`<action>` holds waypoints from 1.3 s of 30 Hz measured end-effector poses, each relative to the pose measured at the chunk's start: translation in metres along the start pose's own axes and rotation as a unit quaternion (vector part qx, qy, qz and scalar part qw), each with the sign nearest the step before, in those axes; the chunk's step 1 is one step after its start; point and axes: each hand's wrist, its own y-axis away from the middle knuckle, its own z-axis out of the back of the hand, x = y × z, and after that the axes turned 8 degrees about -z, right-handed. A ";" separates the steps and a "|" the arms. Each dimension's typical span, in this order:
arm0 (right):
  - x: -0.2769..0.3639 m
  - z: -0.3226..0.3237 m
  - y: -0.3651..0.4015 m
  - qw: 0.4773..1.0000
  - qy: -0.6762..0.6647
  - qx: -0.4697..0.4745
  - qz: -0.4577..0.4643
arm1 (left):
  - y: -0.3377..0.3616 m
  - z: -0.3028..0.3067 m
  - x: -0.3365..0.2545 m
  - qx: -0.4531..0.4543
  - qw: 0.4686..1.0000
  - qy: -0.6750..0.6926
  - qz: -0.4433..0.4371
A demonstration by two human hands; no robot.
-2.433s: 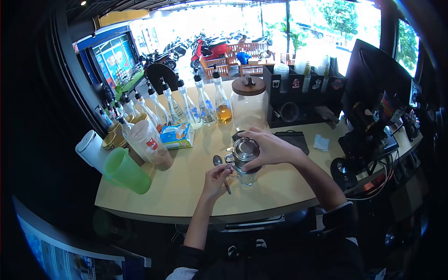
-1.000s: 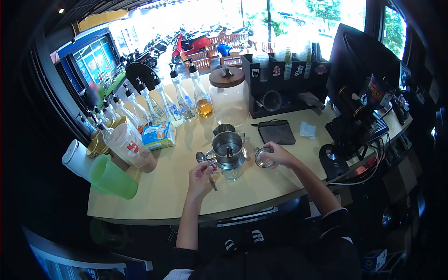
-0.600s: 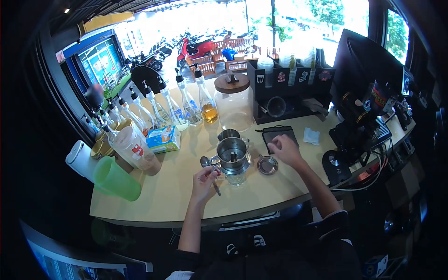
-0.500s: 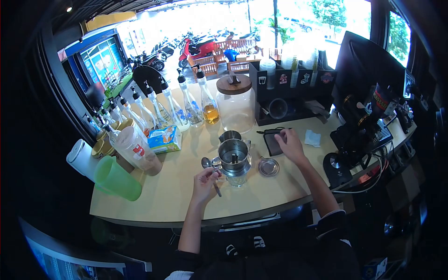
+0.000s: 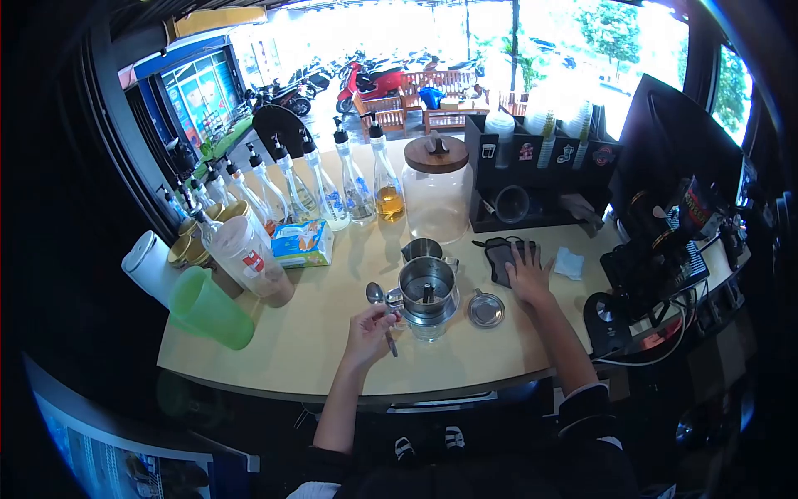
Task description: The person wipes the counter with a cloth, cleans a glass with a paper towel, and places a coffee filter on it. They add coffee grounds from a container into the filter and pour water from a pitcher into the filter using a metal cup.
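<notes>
So the left hand (image 5: 371, 326) has its fingers curled shut around the handle of a small metal spoon (image 5: 376, 293), with the bowl end pointing toward the far edge of the pale wooden counter (image 5: 316, 349). The spoon sits just left of a round steel drip filter (image 5: 427, 287). The filter is open at the top and perched on a short clear glass (image 5: 430, 330), near the front edge, about mid-counter. Can't tell if the spoon actually touches the filter, but it's super close.

The round steel lid (image 5: 485, 309) lies flat on the counter just right of the filter, apart from both hands. The right hand (image 5: 529, 270) is palm down with fingers spread, resting on a dark grey cloth (image 5: 501, 252) further back and to the right, not gripping anything. A small white tissue (image 5: 569, 263) lies just right of that hand.

Behind the filter there's a small steel cup (image 5: 421, 249), then a big glass jar with a wooden lid (image 5: 437, 195). At the left end a green plastic cup (image 5: 209, 306) lies tipped on its side. A row of clear pump bottles (image 5: 332, 187) runs along the far-left edge.
</notes>
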 end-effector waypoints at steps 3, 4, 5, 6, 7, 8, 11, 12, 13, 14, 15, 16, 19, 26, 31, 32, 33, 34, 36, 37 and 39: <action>0.002 0.007 0.005 1.000 0.001 -0.010 0.011 | -0.001 0.000 -0.001 0.006 1.000 -0.004 -0.003; 0.002 0.006 0.006 1.000 0.001 -0.009 0.008 | 0.000 -0.001 -0.002 0.007 1.000 -0.001 -0.008; 0.003 0.007 0.005 0.999 0.036 -0.028 0.011 | 0.000 -0.001 -0.001 0.010 1.000 0.000 -0.008; 0.004 0.009 0.003 0.996 0.072 -0.049 0.015 | 0.000 0.000 0.001 0.011 1.000 0.005 -0.008; 0.014 0.021 0.007 0.996 0.071 -0.054 0.014 | -0.001 0.001 0.001 0.011 1.000 0.010 -0.010; 0.026 0.031 0.011 0.994 0.017 -0.088 0.068 | -0.002 0.002 0.002 0.011 1.000 0.009 -0.015; 0.075 0.046 0.022 0.874 -0.430 -0.026 0.226 | -0.001 0.003 0.001 0.015 1.000 -0.001 -0.007; 0.089 0.045 0.026 0.873 -0.431 -0.024 0.227 | -0.001 0.002 0.001 0.014 1.000 0.003 -0.006; 0.102 0.045 0.028 0.862 -0.464 0.072 0.190 | -0.001 0.002 0.001 0.015 1.000 0.007 -0.005; 0.109 0.045 0.029 0.842 -0.491 0.165 0.151 | -0.001 0.002 0.002 0.016 1.000 0.005 -0.005; 0.111 0.038 0.025 0.841 -0.493 0.164 0.152 | -0.002 0.003 0.004 0.018 1.000 0.009 -0.006; 0.113 0.027 0.019 0.838 -0.496 0.187 0.131 | -0.003 0.003 0.004 0.020 1.000 0.013 -0.006; 0.112 0.018 0.021 0.785 -0.562 0.245 0.087 | -0.002 0.001 0.002 0.015 0.999 0.029 -0.016; 0.083 0.024 0.028 0.764 -0.622 0.116 0.125 | -0.003 -0.001 0.000 0.015 1.000 0.024 -0.011; 0.050 0.057 0.050 0.727 -0.665 0.086 0.147 | -0.003 0.001 0.005 0.015 1.000 0.019 -0.014; 0.043 0.059 0.052 0.728 -0.665 0.084 0.144 | -0.003 0.002 0.007 0.017 1.000 0.020 -0.012; 0.035 0.065 0.057 0.745 -0.648 0.058 0.148 | -0.003 0.003 0.009 0.018 0.999 0.030 -0.020; 0.028 0.071 0.062 0.760 -0.631 0.032 0.151 | -0.003 0.004 0.012 0.018 0.999 0.040 -0.027; 0.020 0.078 0.072 0.757 -0.635 0.005 0.153 | -0.003 0.007 0.016 0.021 0.998 0.049 -0.029; 0.014 0.080 0.076 0.761 -0.628 -0.001 0.160 | -0.004 0.009 0.017 0.023 0.998 0.049 -0.035; 0.005 0.085 0.084 0.765 -0.622 -0.007 0.166 | -0.004 0.010 0.017 0.023 0.998 0.047 -0.043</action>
